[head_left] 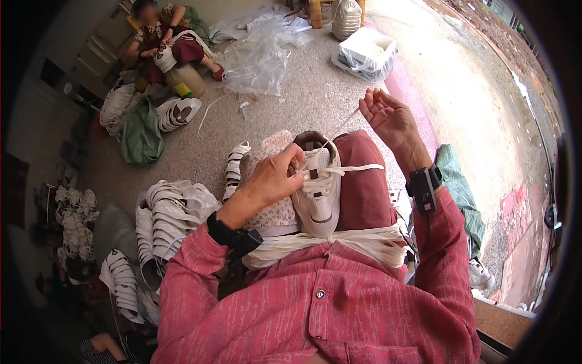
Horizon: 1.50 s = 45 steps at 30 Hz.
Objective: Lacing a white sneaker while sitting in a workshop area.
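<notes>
A white and beige sneaker (320, 209) rests upright on my lap, its toe toward me. It lies between a floral patterned cloth (273, 210) and my dark red trouser leg (362, 200). At the left side of its lacing, my left hand (267, 181) is closed with thumb and forefinger pinched; the fingertips partly cover the eyelets. My right hand (393, 124) is raised beyond the shoe on the right, fingers curled around a white shoelace (347, 123) that runs taut from the shoe. Another lace end (364, 168) lies across the red trouser leg.
A bundle of loose white laces (376, 246) lies across my lap. Stacked shoe uppers (176, 215) stand at my left. Farther off are a green sack (142, 134), a seated person (167, 42) handling an upper, clear plastic sheeting (257, 60) and a white bin (367, 51).
</notes>
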Each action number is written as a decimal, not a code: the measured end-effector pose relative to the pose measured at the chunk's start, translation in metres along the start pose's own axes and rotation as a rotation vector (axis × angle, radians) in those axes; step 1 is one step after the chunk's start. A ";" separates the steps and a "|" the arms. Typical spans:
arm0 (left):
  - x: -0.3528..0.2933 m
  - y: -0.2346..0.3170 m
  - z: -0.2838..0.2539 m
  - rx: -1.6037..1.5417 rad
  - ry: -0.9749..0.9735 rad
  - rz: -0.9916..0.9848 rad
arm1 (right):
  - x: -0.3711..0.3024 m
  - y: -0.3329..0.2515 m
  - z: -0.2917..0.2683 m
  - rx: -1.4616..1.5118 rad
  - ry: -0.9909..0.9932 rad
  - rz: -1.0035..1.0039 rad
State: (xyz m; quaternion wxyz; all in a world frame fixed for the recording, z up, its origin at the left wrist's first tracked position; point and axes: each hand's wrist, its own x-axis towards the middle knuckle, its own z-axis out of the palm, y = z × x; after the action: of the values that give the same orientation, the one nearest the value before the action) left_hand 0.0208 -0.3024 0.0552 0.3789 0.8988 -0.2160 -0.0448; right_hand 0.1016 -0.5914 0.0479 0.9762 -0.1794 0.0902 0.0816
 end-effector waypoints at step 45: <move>-0.013 -0.030 -0.028 -0.262 -0.358 0.165 | -0.049 -0.037 -0.020 -1.095 0.144 -0.347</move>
State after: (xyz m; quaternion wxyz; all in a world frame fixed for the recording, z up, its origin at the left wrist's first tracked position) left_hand 0.0268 -0.2597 0.0534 0.4501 0.7989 -0.3451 -0.2001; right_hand 0.0582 -0.6394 0.0518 0.7316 -0.6757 0.0703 -0.0573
